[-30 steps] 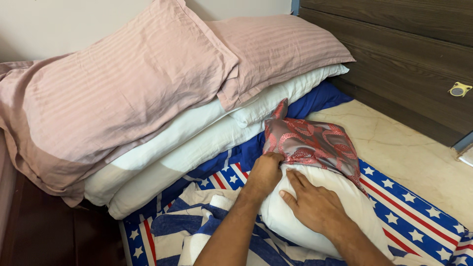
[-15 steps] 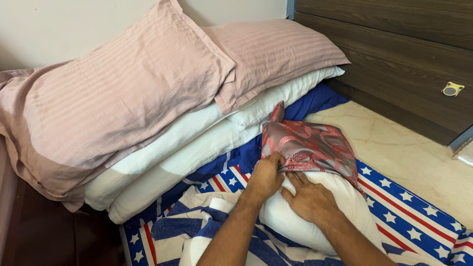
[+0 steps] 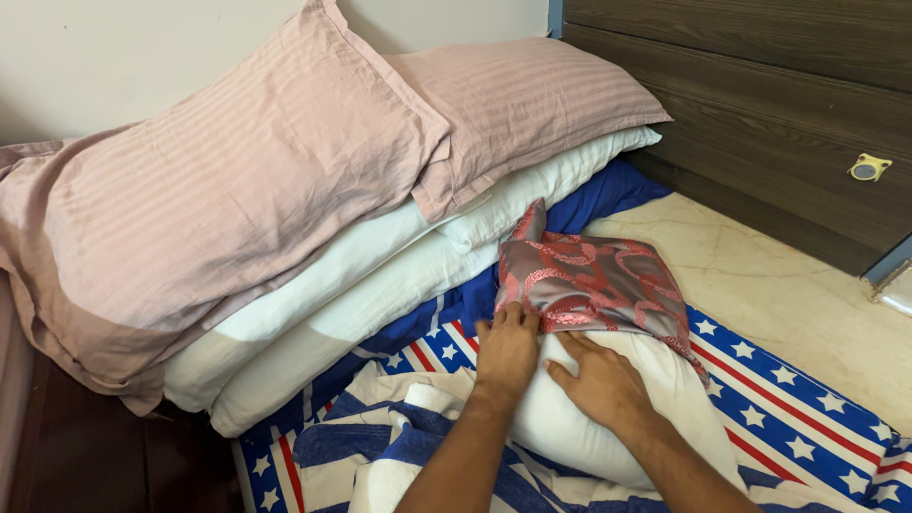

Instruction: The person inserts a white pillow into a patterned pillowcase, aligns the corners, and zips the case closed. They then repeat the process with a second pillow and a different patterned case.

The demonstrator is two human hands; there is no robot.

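Fingers of the left hand [image 3: 506, 350] curl over the lower edge of the red patterned cover [image 3: 594, 283], gripping it, while the right hand [image 3: 600, 382] lies flat, fingers spread, on the white pillow [image 3: 608, 427], which lies on the star-striped sheet [image 3: 788, 408] with the cover pulled partway over its far end.

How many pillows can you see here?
5. Two pink pillows, one on the left and one on the right, top the stack; two white ones lie beneath. A fifth white pillow sits under both hands, half inside a red patterned cover. Others may be hidden.
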